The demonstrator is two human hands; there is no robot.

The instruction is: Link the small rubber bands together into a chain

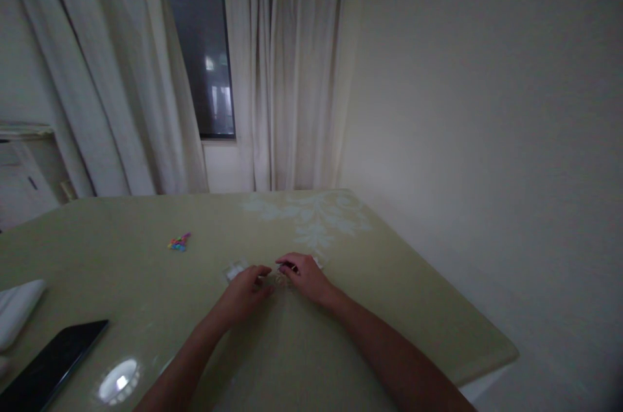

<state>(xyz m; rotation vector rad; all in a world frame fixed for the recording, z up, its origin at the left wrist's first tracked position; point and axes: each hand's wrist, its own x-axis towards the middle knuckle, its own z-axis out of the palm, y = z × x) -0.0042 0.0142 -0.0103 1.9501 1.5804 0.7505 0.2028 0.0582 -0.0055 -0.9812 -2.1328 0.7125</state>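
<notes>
My left hand (249,293) rests low over the table, its fingers curved and apart from the thumb, with nothing visible in them. Just to its right lies a small beige clump (282,279), too small and blurred to name. My right hand (305,277) is at the far side of that clump, thumb and forefinger pinched around something small and dark that I cannot make out. A clear and whitish packet (235,270) lies behind my left hand. A bit of something white (318,263) shows behind my right hand.
On the pale green table (389,295) a small pile of bright coloured pieces (180,242) lies at the left. A black flat device (56,360) and a white object (19,311) are at the near left. Curtains and a window stand behind; a wall runs along the right.
</notes>
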